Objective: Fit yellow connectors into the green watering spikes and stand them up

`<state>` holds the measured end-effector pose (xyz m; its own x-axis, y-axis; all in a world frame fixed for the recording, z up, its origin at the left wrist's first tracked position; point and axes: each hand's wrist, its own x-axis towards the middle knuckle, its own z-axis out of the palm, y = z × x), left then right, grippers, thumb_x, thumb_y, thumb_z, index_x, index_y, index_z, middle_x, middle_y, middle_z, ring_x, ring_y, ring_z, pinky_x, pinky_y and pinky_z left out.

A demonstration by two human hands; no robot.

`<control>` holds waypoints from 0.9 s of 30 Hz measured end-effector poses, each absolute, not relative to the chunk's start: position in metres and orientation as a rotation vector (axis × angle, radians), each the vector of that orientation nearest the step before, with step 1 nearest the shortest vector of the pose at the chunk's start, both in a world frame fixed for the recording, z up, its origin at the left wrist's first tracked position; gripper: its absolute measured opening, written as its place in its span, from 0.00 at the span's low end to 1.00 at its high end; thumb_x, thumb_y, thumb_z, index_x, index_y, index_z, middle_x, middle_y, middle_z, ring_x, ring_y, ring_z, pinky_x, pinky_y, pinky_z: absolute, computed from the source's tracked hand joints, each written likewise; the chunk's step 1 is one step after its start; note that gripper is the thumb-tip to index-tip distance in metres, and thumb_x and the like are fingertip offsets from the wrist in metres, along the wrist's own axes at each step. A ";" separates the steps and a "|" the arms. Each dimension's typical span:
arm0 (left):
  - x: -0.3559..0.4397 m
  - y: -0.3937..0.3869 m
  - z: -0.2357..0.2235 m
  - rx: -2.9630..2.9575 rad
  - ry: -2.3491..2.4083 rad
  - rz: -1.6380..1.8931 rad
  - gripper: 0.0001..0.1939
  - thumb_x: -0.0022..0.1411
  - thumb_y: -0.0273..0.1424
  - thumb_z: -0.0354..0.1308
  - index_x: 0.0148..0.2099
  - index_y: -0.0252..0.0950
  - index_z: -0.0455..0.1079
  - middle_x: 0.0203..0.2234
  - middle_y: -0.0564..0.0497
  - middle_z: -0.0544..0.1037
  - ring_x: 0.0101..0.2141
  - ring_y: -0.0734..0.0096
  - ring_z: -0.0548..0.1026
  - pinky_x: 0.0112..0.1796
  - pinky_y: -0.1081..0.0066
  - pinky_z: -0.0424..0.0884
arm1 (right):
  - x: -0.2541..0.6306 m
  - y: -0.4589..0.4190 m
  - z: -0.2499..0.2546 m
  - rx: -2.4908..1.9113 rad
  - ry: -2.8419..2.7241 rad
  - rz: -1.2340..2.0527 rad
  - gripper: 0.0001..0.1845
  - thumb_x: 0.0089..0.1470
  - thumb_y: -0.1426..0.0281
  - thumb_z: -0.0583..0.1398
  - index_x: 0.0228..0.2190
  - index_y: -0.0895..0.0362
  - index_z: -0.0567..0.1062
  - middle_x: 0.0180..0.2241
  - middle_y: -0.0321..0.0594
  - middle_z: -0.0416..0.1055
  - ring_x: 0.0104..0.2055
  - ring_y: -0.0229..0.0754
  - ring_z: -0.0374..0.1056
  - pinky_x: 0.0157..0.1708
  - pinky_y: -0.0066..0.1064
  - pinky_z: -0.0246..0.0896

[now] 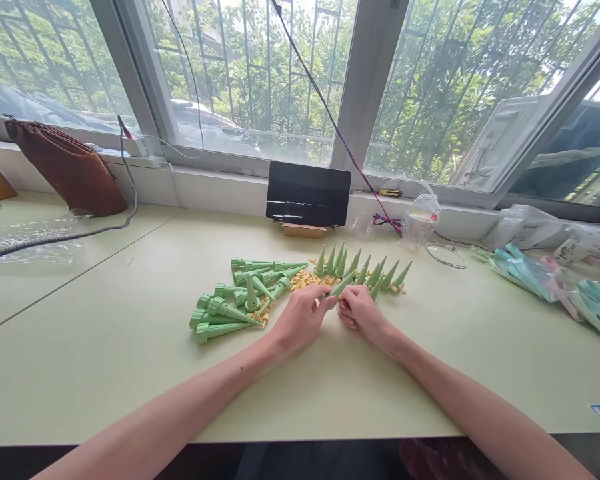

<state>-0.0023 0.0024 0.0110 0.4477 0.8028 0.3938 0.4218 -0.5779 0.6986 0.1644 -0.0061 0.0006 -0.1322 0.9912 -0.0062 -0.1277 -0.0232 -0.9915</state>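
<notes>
In the middle of the table, a green plastic watering spike (342,285) is tilted in the fingers of my left hand (303,313), its tip pointing up and to the right. My right hand (364,308) is closed right beside it, fingers curled; whatever they pinch is hidden. Behind and to the right of my hands stand several green spikes (390,274), points up, with small orange pieces at some bases. A loose pile of green spikes (225,308) lies left of my hands, one upright among them. Small orange plastic pieces (300,279) are heaped between the two groups.
A dark tablet (309,193) leans on a stand at the back. Plastic bags with coloured contents (535,273) lie at the right. A brown drawstring bag (70,167) and a braided cable (80,235) are at the left. A clear bag (420,217) sits near the window.
</notes>
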 end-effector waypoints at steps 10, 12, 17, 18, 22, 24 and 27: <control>0.000 -0.002 0.019 1.827 0.961 0.915 0.18 0.66 0.42 0.52 0.28 0.35 0.67 0.20 0.55 0.70 0.16 0.78 0.68 0.20 0.76 0.63 | 0.163 -0.006 -0.006 -1.053 -1.232 1.347 0.20 0.55 0.64 0.56 0.16 0.54 0.57 0.12 0.25 0.45 0.12 0.30 0.46 0.12 0.24 0.38; 0.001 -0.002 0.019 1.693 0.949 0.865 0.20 0.65 0.44 0.52 0.27 0.35 0.65 0.19 0.55 0.71 0.14 0.78 0.68 0.17 0.76 0.62 | 0.163 -0.007 -0.007 -1.063 -1.261 1.318 0.22 0.58 0.60 0.56 0.17 0.54 0.56 0.13 0.25 0.45 0.13 0.29 0.44 0.12 0.24 0.38; -0.001 0.003 0.020 1.232 0.815 0.650 0.18 0.64 0.44 0.54 0.31 0.33 0.67 0.18 0.50 0.74 0.13 0.78 0.67 0.15 0.78 0.59 | 0.163 -0.008 -0.007 -1.087 -1.438 1.089 0.24 0.61 0.58 0.55 0.19 0.55 0.58 0.15 0.27 0.48 0.16 0.30 0.44 0.15 0.26 0.41; -0.001 0.004 0.020 1.139 0.776 0.615 0.18 0.65 0.43 0.54 0.31 0.33 0.67 0.18 0.49 0.75 0.13 0.80 0.67 0.15 0.79 0.59 | 0.164 -0.008 -0.008 -1.086 -1.479 1.029 0.24 0.62 0.58 0.55 0.19 0.55 0.58 0.15 0.28 0.49 0.17 0.31 0.44 0.16 0.26 0.42; -0.002 0.006 0.020 0.922 0.675 0.522 0.17 0.67 0.39 0.51 0.30 0.32 0.65 0.19 0.48 0.75 0.12 0.84 0.64 0.16 0.82 0.58 | 0.167 -0.009 -0.008 -1.086 -1.566 0.861 0.24 0.64 0.58 0.53 0.19 0.55 0.59 0.16 0.30 0.52 0.19 0.32 0.47 0.18 0.28 0.44; -0.002 0.006 0.018 0.916 0.666 0.528 0.15 0.67 0.38 0.52 0.31 0.33 0.65 0.20 0.48 0.75 0.13 0.83 0.65 0.16 0.82 0.59 | 0.167 -0.010 -0.007 -1.100 -1.595 0.810 0.24 0.64 0.58 0.52 0.19 0.56 0.59 0.17 0.30 0.53 0.19 0.33 0.48 0.19 0.28 0.44; -0.001 0.004 0.014 0.957 0.672 0.571 0.14 0.65 0.40 0.56 0.33 0.35 0.64 0.20 0.49 0.75 0.14 0.80 0.68 0.15 0.81 0.60 | 0.167 -0.011 -0.005 -1.120 -1.629 0.755 0.24 0.65 0.59 0.52 0.20 0.56 0.60 0.16 0.30 0.53 0.19 0.33 0.48 0.20 0.28 0.44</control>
<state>-0.0006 0.0037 0.0142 0.6628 0.7017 -0.2613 -0.1442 0.4620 0.8751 0.1669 -0.0114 -0.0048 -0.0935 0.9239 0.3711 0.3139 0.3811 -0.8696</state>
